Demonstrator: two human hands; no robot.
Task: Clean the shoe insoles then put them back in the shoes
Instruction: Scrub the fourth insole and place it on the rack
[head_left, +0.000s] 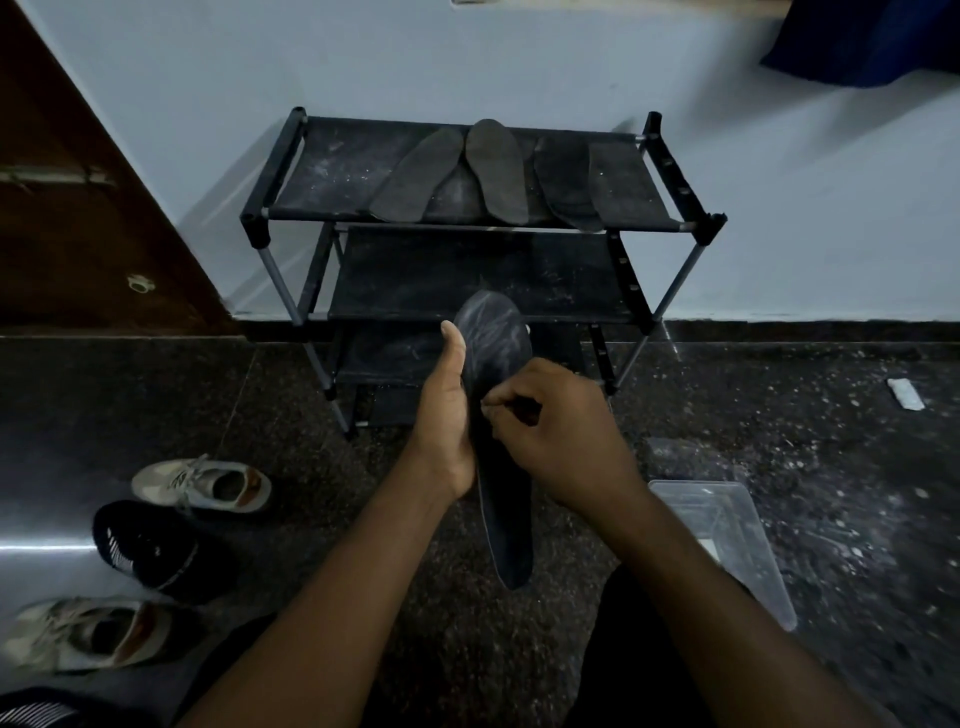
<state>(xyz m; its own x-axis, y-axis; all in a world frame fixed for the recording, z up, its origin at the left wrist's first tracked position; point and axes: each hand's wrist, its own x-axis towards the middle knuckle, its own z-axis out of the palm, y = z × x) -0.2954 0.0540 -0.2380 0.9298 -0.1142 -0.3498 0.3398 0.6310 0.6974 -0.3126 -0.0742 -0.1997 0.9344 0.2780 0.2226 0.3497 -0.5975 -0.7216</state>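
Dark insole (493, 348) is held upright in front of the shoe rack (257, 223). The left hand (441, 421) grasps its left edge, thumb pointing up, while the right hand (561, 441) pinches its middle with curled fingers. Four more insoles (415, 176) lie on the rack's top shelf.

I am at home, in what looks like an entry corner: a black shoe rack (415, 275) stands against a pale painted wall (208, 78), next to a brown wooden door (78, 208). Insoles (493, 166) lie on the rack's top shelf. On the dark speckled stone floor (779, 415) at my left lie a pale trainer (202, 486) and a black shoe (145, 545).
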